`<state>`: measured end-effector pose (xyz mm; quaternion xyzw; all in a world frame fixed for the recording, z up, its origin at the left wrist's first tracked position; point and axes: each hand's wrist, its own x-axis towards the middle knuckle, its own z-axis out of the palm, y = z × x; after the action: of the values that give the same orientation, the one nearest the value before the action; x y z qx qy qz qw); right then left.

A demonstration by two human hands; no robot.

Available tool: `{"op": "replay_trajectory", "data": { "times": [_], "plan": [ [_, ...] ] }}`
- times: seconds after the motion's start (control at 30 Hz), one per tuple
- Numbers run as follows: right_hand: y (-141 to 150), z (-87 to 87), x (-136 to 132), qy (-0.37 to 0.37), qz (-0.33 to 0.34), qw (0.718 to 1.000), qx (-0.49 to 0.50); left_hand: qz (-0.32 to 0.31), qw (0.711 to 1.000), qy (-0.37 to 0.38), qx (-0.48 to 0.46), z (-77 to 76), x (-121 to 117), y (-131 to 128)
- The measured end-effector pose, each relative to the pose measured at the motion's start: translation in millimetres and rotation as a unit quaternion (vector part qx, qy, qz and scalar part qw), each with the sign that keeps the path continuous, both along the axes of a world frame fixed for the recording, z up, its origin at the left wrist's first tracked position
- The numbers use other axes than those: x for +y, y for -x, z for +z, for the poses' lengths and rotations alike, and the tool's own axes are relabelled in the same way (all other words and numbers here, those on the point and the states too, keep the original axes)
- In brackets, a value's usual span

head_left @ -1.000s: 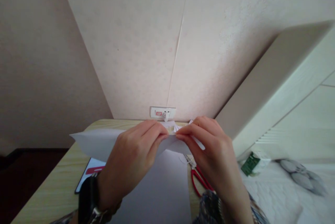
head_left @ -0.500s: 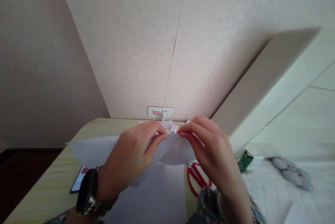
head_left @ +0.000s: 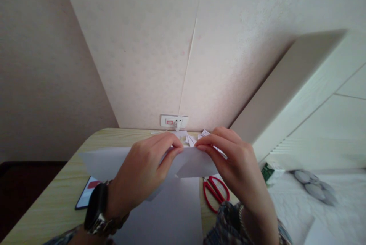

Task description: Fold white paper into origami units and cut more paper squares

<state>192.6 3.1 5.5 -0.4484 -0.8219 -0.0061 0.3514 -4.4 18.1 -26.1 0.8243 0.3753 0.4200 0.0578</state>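
Note:
A sheet of white paper (head_left: 197, 163) is held up lengthwise above the table, pinched along its top edge by both hands. My left hand (head_left: 151, 165) closes thumb and fingers on that edge near its middle. A short gap to the right, my right hand (head_left: 230, 155) pinches the same edge. Beneath lies another white sheet (head_left: 171, 218) on the wooden table (head_left: 54, 195). Red-handled scissors (head_left: 215, 193) rest beside it, partly under my right forearm. Part of the held paper is hidden behind my left hand.
Small folded paper pieces (head_left: 191, 140) lie at the table's back, by a wall socket (head_left: 174, 121) with a plug in it. A phone (head_left: 85, 193) with a lit screen sits at the left. A green and white box (head_left: 271, 173) stands on the bed (head_left: 297, 203) at right.
Both hands keep their pinch on the paper's top edge. My right hand has slid slightly right, widening the gap between the hands a little. The camera view has shifted slightly.

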Motion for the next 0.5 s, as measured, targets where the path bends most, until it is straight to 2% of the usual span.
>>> {"op": "replay_trajectory", "data": {
  "times": [0.27, 0.5],
  "plan": [
    [-2.5, 1.9, -6.6, 0.002, -0.007, 1.000, 0.012, 0.002, 1.000, -0.020, -0.008, -4.8, -4.3, -9.1],
    [-16.8, 5.5, -8.9, -0.014, -0.028, 0.998, 0.048, 0.012, 1.000, 0.004, -0.015, -1.1, 0.1, -1.5]
  ]
}}
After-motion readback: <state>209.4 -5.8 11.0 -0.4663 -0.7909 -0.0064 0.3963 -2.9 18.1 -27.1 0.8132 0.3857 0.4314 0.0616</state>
